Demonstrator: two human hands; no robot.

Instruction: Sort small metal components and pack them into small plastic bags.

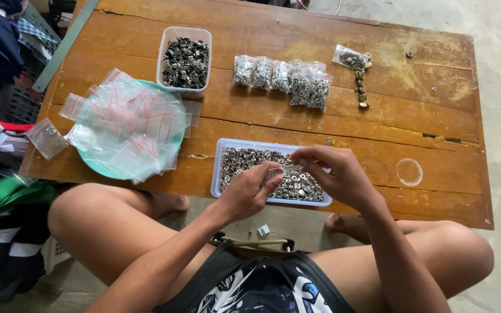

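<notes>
A white rectangular tray [220, 152] full of small silver metal buttons sits at the near edge of the low wooden table [436, 139]. My left hand [248, 191] hovers over the tray and holds a small clear plastic bag [273, 174] between its fingertips. My right hand [334, 174] is just to the right of it, fingers pinched together above the buttons, right by the bag's mouth. Whether something small sits in that pinch I cannot tell.
A green plate [97, 167] heaped with empty clear zip bags lies at the left. Behind it stands a clear tub [184, 33] of dark metal parts. Several filled bags [285, 78] lie in a row mid-table, another bag with loose brass pieces [358, 72] to the right. Clothes pile at far left.
</notes>
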